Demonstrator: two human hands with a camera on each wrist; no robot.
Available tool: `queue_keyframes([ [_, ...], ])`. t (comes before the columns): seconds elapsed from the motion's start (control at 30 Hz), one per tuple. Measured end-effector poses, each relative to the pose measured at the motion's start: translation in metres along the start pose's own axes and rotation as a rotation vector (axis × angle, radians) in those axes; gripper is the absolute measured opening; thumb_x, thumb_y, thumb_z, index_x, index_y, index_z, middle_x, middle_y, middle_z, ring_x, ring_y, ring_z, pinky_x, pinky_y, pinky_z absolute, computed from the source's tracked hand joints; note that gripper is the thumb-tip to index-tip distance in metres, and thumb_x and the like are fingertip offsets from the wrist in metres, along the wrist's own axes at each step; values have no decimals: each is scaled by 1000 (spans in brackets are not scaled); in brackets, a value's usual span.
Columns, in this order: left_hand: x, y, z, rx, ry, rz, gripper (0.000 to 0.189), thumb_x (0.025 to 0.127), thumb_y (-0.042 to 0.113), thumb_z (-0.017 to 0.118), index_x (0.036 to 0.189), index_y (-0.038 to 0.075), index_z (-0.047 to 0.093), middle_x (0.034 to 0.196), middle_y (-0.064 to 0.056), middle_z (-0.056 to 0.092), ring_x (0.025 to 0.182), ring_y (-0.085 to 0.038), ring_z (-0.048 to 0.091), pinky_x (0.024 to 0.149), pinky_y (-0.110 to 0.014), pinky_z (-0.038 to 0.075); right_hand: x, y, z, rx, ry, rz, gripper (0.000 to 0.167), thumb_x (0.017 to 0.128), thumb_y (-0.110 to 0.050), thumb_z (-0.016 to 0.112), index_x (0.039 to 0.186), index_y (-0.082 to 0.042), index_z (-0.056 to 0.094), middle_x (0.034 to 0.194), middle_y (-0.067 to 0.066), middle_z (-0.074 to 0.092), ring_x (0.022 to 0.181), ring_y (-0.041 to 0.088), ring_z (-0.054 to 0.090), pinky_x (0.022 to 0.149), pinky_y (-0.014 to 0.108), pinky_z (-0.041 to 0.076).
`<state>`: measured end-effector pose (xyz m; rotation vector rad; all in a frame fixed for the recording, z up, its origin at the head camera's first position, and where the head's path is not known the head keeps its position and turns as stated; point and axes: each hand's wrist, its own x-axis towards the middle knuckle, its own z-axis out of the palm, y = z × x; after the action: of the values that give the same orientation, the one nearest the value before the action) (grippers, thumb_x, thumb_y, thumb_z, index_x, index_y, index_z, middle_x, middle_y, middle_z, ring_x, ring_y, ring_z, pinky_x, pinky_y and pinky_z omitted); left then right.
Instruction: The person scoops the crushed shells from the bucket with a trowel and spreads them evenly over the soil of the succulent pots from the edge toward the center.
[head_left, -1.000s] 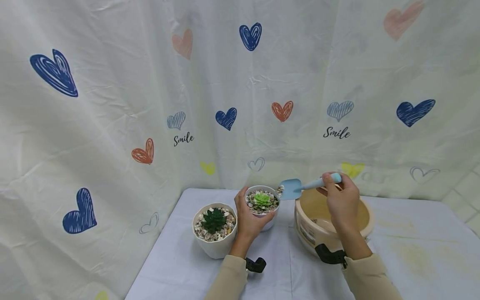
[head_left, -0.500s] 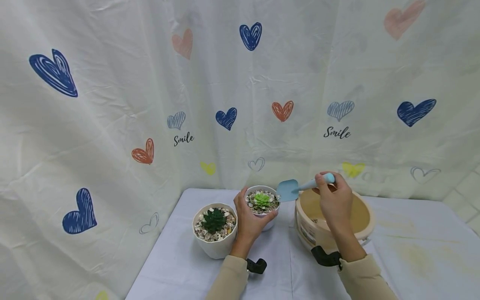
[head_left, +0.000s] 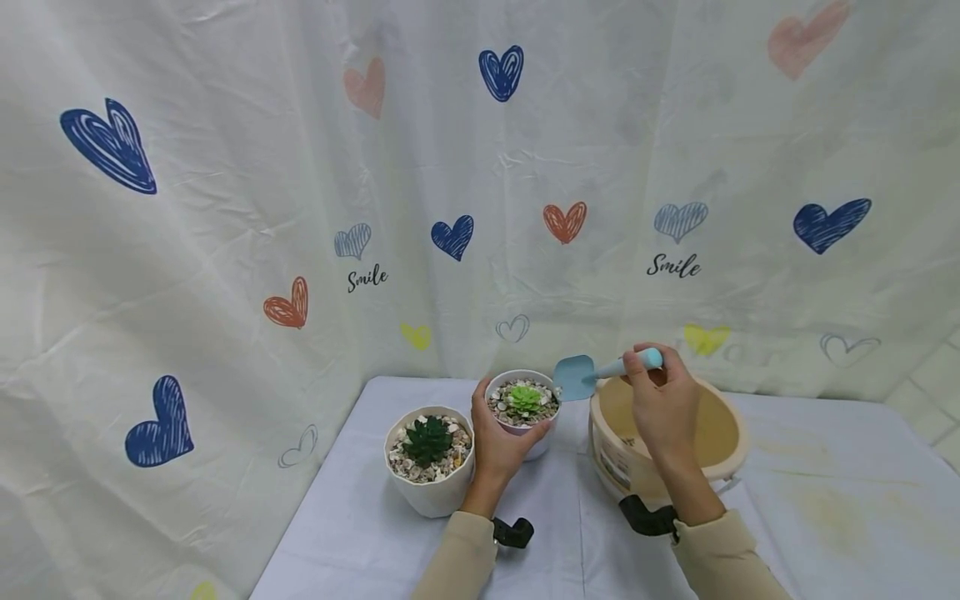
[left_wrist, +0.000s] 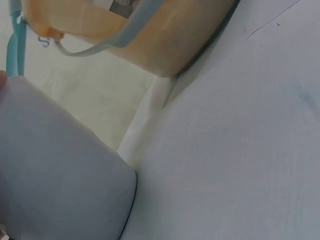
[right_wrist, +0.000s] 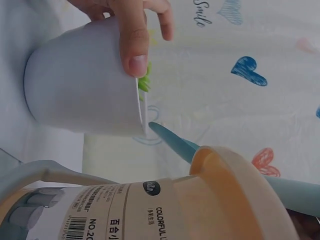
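Note:
My left hand [head_left: 498, 446] grips a small white flower pot [head_left: 537, 448] by its rim, thumb in front, fingers on the left side. In the pot a bright green succulent [head_left: 525, 400] stands among pebbles. The pot stands upright on the table, as the left wrist view shows its base [left_wrist: 75, 170] there. My right hand [head_left: 667, 412] pinches the handle of a light blue hand trowel [head_left: 575, 378]. Its blade tip lies right at the pot's right rim, also in the right wrist view, where the trowel's edge [right_wrist: 172, 142] shows; no pebbles are visible on the blade.
A larger white pot [head_left: 433, 498] with a dark green succulent and pebbles stands left of my left hand. Below my right hand is a cream bucket [head_left: 617, 467] with a carrying handle and a printed label [right_wrist: 105, 210]. A heart-printed curtain [head_left: 450, 150] hangs behind the table.
My right hand has moved the trowel left to the small pot's rim. Pebbles seen at the blade's tip a second ago no longer show there. My left hand stays on the pot.

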<state>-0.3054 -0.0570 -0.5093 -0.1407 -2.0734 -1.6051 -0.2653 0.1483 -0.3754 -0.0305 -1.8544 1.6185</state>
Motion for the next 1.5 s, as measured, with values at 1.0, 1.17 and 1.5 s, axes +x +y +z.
queue_keyframes([
  [1.0,-1,-1,1,63,-27,-47,119,65,56,93,158,38,21,155,-11,36,139,-26,45,112,-55,42,-8,7,3,-8,-31,-157,22,96,-9,70,115,2,69,107,18,74,94,-9,67,79,9,53],
  [1.17,-2,0,-1,60,-19,-28,117,66,58,91,158,38,22,154,-10,39,138,-25,47,110,-54,43,-11,3,2,56,-21,-151,22,97,-8,70,115,4,67,105,14,73,95,-1,71,81,12,55],
  [1.5,-1,0,-3,26,-49,5,114,69,55,90,158,39,22,156,-11,39,140,-27,46,111,-56,41,-10,5,0,147,37,-79,21,97,-12,70,114,0,67,101,-3,73,95,7,73,82,19,58],
])
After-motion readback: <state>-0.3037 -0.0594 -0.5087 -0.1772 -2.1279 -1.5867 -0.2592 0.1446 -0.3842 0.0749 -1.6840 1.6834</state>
